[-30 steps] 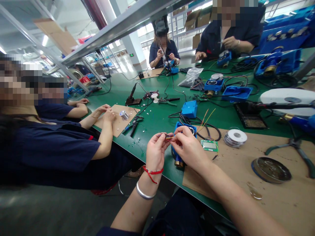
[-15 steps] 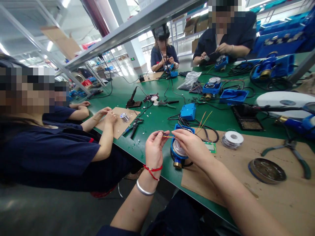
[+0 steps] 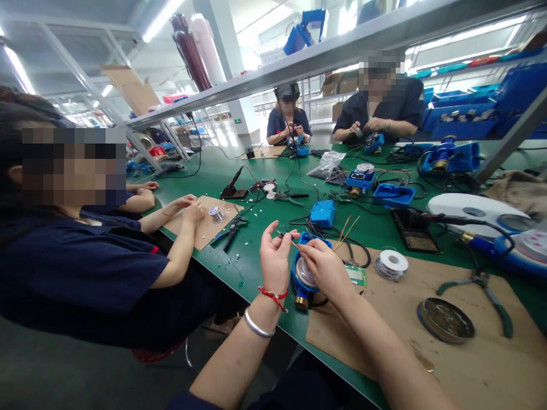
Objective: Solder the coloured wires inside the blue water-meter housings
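Observation:
My left hand (image 3: 276, 259) is raised with its thumb and a finger pinched on thin wires (image 3: 296, 245); its other fingers are loosely bent. The fingertips of my right hand (image 3: 328, 266) close on the same wires from the right side. Just behind and below them sits a blue water meter (image 3: 304, 273) with a brass end and a round clear face, partly covered by my right hand. Yellow and orange wires (image 3: 347, 230) stick up beyond it. A small green circuit board (image 3: 358, 275) lies beside my right hand.
On the cardboard sheet (image 3: 363, 336) are a solder spool (image 3: 391, 265), green-handled pliers (image 3: 478, 285) and a round tin (image 3: 445, 320). A soldering iron stand (image 3: 414, 233) is farther back. A co-worker's arms (image 3: 182, 228) rest on the left; two people sit opposite.
The view has tilted up and shifted slightly. My left fingers have spread more, and the wires between my hands now slant instead of lying level.

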